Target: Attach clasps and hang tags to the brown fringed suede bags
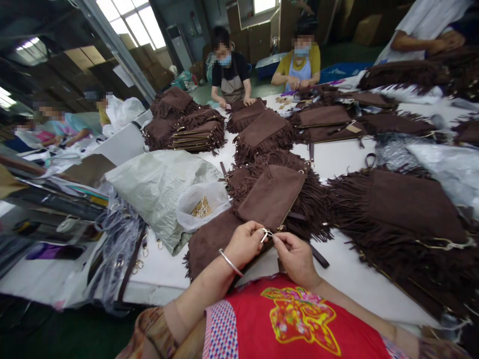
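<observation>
At the near side of a white table (355, 264), I see two bare hands close together beside a brown fringed bag (271, 194). The left hand (243, 244) holds a small metal clasp (266, 233) in a narrow pinch; the right hand (299, 259) pinches at its other end, fingertips nearly closed. Leftward, an open plastic bag (182, 212) of small fittings (202, 207) sits against a grey sack (157, 184). Rightward, I find a bare strip of tabletop between the right hand and a fringed pile (415, 204). Across the table, stacked bags (196, 134) crowd the space before two masked people (232, 75)
</observation>
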Demonstrator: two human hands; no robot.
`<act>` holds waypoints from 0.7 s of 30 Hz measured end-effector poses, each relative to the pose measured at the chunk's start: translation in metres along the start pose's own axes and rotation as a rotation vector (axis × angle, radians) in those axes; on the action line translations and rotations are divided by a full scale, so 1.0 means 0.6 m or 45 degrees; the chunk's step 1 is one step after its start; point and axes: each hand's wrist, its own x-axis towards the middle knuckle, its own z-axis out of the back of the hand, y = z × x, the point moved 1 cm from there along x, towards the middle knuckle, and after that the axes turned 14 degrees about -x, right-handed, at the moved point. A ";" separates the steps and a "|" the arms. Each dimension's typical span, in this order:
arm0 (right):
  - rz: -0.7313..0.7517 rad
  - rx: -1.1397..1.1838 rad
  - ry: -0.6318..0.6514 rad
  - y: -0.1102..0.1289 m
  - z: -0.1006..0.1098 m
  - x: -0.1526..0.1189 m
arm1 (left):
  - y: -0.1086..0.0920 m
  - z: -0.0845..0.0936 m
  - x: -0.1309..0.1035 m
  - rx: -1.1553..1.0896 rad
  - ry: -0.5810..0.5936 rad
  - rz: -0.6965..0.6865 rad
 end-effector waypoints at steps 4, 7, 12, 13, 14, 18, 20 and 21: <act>-0.118 0.102 -0.013 -0.001 0.007 -0.004 | 0.012 -0.030 -0.003 -0.283 -0.055 0.038; -0.174 0.159 -0.016 -0.003 0.009 -0.006 | 0.020 -0.049 -0.008 -0.375 -0.105 0.023; -0.182 0.131 -0.047 -0.011 0.012 -0.008 | 0.027 -0.068 -0.017 -0.401 -0.168 0.055; -0.188 0.115 -0.048 -0.013 0.013 -0.008 | 0.028 -0.070 -0.018 -0.402 -0.181 0.061; -0.198 0.101 -0.048 -0.014 0.014 -0.008 | 0.029 -0.072 -0.017 -0.400 -0.191 0.064; -0.218 0.095 -0.044 -0.015 0.015 -0.009 | 0.033 -0.069 -0.009 -0.284 -0.230 0.048; -0.215 0.120 -0.045 -0.013 0.016 -0.009 | 0.029 -0.061 -0.006 -0.106 -0.210 -0.055; -0.214 0.135 -0.047 -0.011 0.016 -0.009 | 0.025 -0.056 -0.005 0.035 -0.180 -0.150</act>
